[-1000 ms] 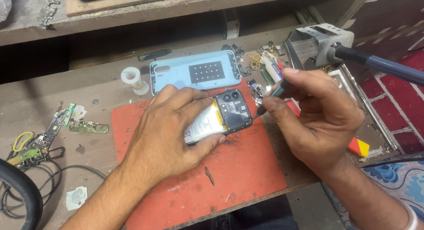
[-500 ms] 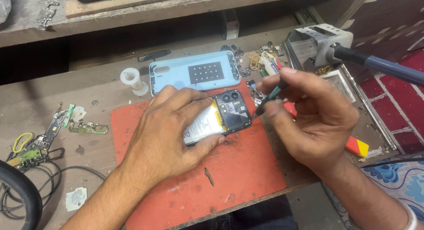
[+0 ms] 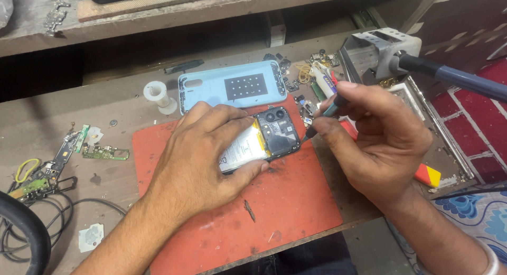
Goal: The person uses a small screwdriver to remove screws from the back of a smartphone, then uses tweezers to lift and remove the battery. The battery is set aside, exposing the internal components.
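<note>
- Little had moved since the earlier frames: the right hand (image 3: 377, 143) had stayed at the upper right corner of the opened smartphone (image 3: 264, 140), with only a slight shift of the screwdriver (image 3: 322, 119) in its pinch.
- The opened smartphone lay back-up on the red work mat (image 3: 285, 211), tilted, with its battery (image 3: 245, 148) and camera module exposed.
- The left hand (image 3: 203, 159) lay flat over the lower part of the smartphone, fingers spread and curled round its edges, thumb under the near edge, pressing it to the mat.
- The right hand pinched the screwdriver between thumb and fingers, its tip at the corner of the smartphone; whether the tip sat in a screw head could not be told.
- The removed light-blue back cover (image 3: 229, 87) lay just behind the smartphone, inner side up.
- Loose circuit boards (image 3: 100, 152) lay at the left on the wooden bench (image 3: 47, 111); small parts (image 3: 311, 74) were scattered at the upper right.
- Judged from the grip, good practice was to keep the driver upright over the screw, press lightly before turning, and keep the left hand's hold firm so that the smartphone could not swivel.
- A slipped tip risked scoring the board beside the camera, so short, controlled turns were advisable.
</note>
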